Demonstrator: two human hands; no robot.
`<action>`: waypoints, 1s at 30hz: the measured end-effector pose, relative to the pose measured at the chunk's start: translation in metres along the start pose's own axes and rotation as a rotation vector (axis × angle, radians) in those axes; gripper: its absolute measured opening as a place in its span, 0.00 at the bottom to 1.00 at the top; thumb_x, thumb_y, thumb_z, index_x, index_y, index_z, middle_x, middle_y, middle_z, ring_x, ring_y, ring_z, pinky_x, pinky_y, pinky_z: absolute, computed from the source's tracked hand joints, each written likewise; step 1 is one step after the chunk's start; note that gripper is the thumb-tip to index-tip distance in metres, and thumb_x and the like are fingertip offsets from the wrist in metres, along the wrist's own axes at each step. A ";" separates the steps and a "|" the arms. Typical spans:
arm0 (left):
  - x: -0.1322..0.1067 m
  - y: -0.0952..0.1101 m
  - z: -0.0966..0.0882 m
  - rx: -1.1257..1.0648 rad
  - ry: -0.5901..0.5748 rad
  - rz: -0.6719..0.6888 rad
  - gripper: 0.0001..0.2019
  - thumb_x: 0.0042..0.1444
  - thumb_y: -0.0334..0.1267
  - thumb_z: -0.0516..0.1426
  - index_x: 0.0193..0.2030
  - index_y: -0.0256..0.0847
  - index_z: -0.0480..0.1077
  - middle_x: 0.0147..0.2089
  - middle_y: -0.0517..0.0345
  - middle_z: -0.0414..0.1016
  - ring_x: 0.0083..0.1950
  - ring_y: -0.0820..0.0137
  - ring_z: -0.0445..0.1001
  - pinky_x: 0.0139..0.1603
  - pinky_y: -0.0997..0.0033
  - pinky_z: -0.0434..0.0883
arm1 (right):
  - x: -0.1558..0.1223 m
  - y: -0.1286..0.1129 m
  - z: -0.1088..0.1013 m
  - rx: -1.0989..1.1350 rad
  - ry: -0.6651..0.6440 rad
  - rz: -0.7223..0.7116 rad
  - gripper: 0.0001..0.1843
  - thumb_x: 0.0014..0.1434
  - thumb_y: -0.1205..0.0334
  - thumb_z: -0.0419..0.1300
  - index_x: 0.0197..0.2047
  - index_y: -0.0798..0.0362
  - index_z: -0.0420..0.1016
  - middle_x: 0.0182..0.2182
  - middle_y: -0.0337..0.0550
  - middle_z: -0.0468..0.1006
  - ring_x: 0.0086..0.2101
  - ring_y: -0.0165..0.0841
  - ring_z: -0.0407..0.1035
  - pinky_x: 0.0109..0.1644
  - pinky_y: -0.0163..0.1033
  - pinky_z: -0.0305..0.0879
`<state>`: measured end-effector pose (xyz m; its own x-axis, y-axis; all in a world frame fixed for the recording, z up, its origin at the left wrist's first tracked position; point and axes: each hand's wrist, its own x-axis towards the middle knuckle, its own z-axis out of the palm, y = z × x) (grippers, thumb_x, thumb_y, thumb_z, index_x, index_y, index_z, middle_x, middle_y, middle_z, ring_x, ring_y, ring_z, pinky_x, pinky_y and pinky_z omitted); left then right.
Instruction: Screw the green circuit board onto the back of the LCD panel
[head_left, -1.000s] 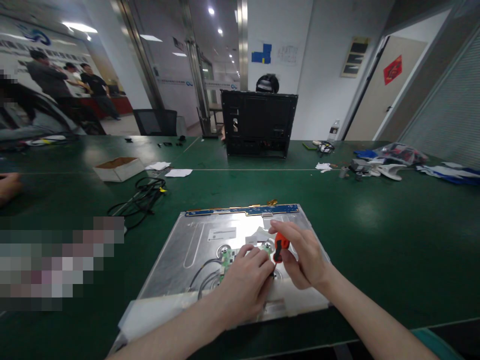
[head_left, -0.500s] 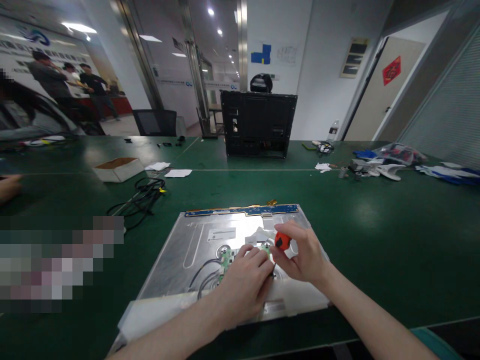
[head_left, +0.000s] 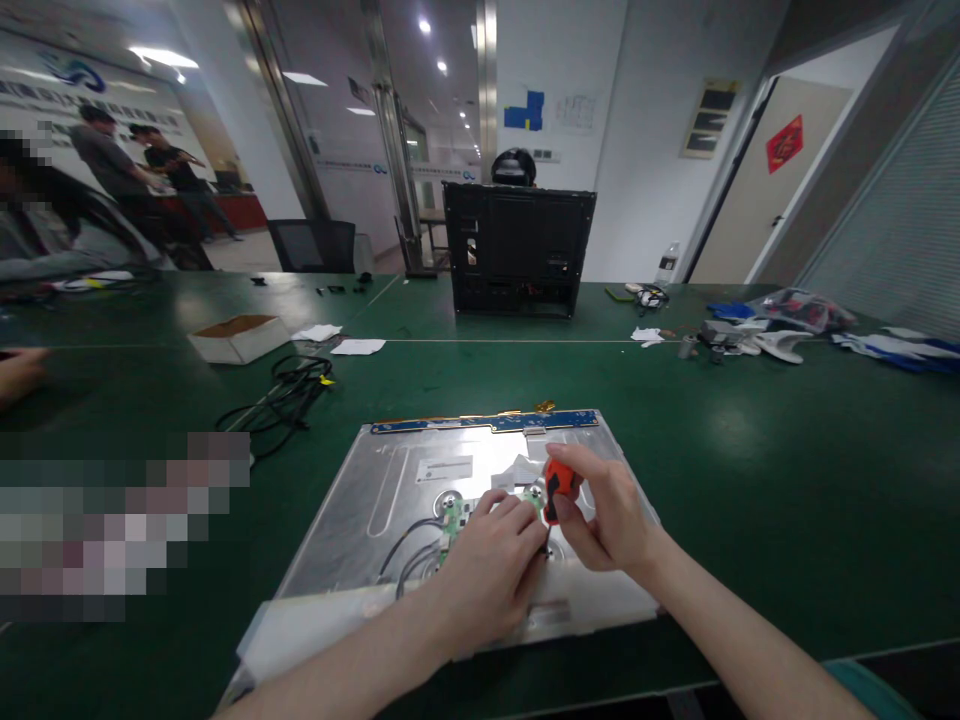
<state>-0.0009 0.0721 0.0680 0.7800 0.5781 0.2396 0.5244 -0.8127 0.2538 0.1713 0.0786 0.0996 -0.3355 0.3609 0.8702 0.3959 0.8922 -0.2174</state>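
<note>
My right hand grips a red and black screwdriver by its handle, thumb and forefinger around it. The shaft points down and its tip is hidden near my left fingertips. My left hand lies over a small green circuit board, its fingers curled and close together. Whatever is under those fingers is hidden. The board sits on the silver metal back of a flat display panel. Dark cables run from the board's left side. A blue circuit strip lines the panel's far edge, and a whitish sheet covers its near edge.
The panel lies on a green table. Beyond it stand a black monitor housing, a white open box and coiled black cables. Gloves and bagged items lie at right. A co-worker's hand shows at far left.
My right hand has shifted its fingers on the screwdriver, and more of the handle now shows, turned differently. My left hand has stayed in place.
</note>
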 end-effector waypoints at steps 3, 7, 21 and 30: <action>0.000 0.000 0.001 0.001 0.008 0.009 0.08 0.60 0.32 0.49 0.41 0.41 0.69 0.42 0.51 0.72 0.45 0.60 0.69 0.53 0.52 0.61 | 0.000 -0.001 0.001 -0.029 0.013 0.009 0.28 0.57 0.69 0.51 0.61 0.53 0.54 0.28 0.37 0.70 0.24 0.29 0.64 0.24 0.34 0.62; -0.001 -0.001 0.003 0.002 0.029 0.008 0.08 0.60 0.32 0.49 0.41 0.41 0.70 0.41 0.51 0.72 0.45 0.60 0.69 0.54 0.52 0.61 | 0.002 -0.002 0.001 -0.053 0.029 -0.015 0.27 0.57 0.69 0.51 0.60 0.50 0.55 0.26 0.34 0.69 0.22 0.29 0.63 0.23 0.33 0.60; -0.001 0.000 0.001 0.000 0.034 0.014 0.08 0.59 0.32 0.50 0.42 0.42 0.69 0.42 0.52 0.72 0.45 0.60 0.70 0.54 0.53 0.62 | 0.003 -0.001 0.000 0.031 -0.033 -0.034 0.26 0.58 0.70 0.48 0.61 0.56 0.54 0.27 0.38 0.70 0.22 0.30 0.63 0.23 0.35 0.60; -0.001 -0.001 0.003 0.001 0.039 0.007 0.08 0.58 0.32 0.50 0.40 0.41 0.69 0.42 0.51 0.72 0.45 0.60 0.69 0.54 0.52 0.61 | 0.002 -0.003 0.001 -0.048 -0.009 -0.014 0.25 0.57 0.70 0.51 0.59 0.54 0.56 0.26 0.36 0.70 0.21 0.28 0.63 0.22 0.33 0.60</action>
<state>-0.0015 0.0723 0.0643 0.7694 0.5750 0.2781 0.5197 -0.8167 0.2507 0.1686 0.0765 0.1017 -0.3485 0.3512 0.8690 0.4314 0.8832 -0.1839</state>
